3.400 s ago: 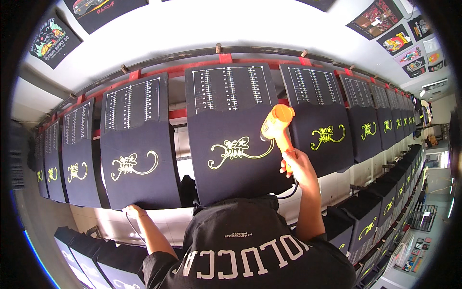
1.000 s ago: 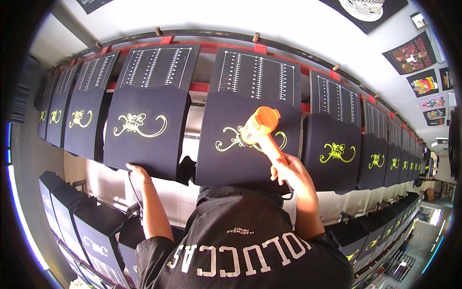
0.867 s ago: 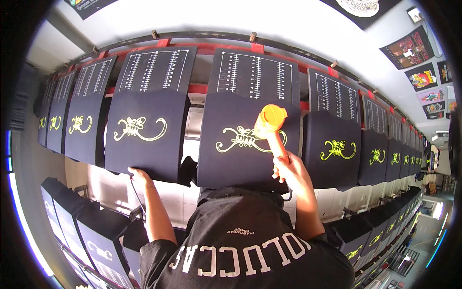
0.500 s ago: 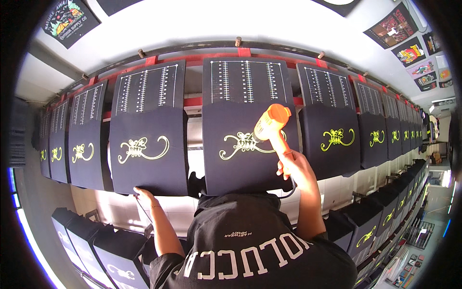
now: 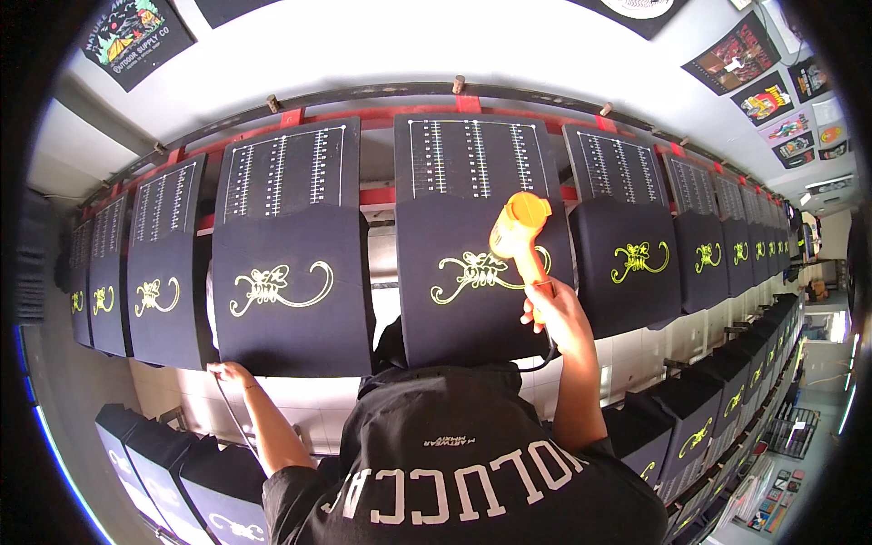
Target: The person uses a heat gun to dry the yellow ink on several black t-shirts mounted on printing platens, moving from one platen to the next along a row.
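My right hand [image 5: 552, 309] grips the orange plastic heat gun [image 5: 518, 232] over the dark printed garment [image 5: 481, 272]; my left hand [image 5: 227, 371] pinches the neighbouring dark garment's [image 5: 289, 291] lower edge.

A heat gun [image 5: 518, 232] sits over the printed shirt [image 5: 481, 282] at the centre of the row, held from below by the right hand [image 5: 549, 309]. Left of that shirt lies another shirt [image 5: 286, 300], the left hand [image 5: 227, 371] touching its lower edge. Right of the centre shirt lies a third shirt [image 5: 627, 272]. Ruled boards [image 5: 472, 156] stand behind the row.

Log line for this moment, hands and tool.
right hand: grips orange heat gun over printed dark garment | left hand: at neighbouring garment lower edge
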Demonstrator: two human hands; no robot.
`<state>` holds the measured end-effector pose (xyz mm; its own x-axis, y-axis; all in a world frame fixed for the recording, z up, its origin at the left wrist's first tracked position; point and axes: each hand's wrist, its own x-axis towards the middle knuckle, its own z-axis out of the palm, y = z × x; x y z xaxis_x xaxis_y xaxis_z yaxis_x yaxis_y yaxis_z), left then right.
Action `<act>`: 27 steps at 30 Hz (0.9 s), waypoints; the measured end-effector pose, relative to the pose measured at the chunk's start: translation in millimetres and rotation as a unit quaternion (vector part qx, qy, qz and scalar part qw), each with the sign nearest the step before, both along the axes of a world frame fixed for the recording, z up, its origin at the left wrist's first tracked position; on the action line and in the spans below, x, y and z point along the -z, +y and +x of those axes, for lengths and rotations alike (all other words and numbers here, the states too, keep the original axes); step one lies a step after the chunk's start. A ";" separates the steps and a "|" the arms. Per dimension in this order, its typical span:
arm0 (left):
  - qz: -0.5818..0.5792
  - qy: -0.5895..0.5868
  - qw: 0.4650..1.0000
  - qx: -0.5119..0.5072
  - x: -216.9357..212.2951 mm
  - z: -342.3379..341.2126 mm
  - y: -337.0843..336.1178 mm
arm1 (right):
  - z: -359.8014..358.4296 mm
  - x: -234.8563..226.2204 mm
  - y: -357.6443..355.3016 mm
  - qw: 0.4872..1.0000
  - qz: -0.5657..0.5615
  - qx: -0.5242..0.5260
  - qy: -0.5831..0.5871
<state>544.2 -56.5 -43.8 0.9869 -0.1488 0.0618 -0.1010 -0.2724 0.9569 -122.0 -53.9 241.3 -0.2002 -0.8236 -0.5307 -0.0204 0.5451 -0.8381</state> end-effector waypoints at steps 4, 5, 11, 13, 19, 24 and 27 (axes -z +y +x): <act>-0.009 -0.097 0.995 0.020 29.5 29.0 3.3 | 5.8 -1.2 -1.1 0.999 -0.004 -0.024 -0.049; 0.011 -0.116 0.993 0.016 37.1 38.3 7.1 | 10.7 0.9 -3.0 0.998 -0.011 -0.031 -0.055; 0.019 -0.101 0.995 0.022 45.3 34.3 -3.7 | 26.2 1.5 -12.6 0.998 0.001 -0.047 -0.045; 0.026 -0.120 0.992 0.016 44.2 39.5 2.0 | 33.1 4.4 -15.6 0.997 -0.003 -0.065 -0.031; 0.005 -0.116 0.993 0.035 42.0 24.5 -3.6 | 31.6 2.2 -8.5 0.999 0.005 -0.037 -0.009; -0.020 -0.128 0.991 0.022 46.3 34.1 0.4 | 21.9 3.1 6.3 1.000 0.012 -0.022 -0.016; 0.006 -0.126 0.992 0.011 45.0 33.6 1.2 | 16.3 -1.9 12.6 0.999 0.015 -0.017 -0.031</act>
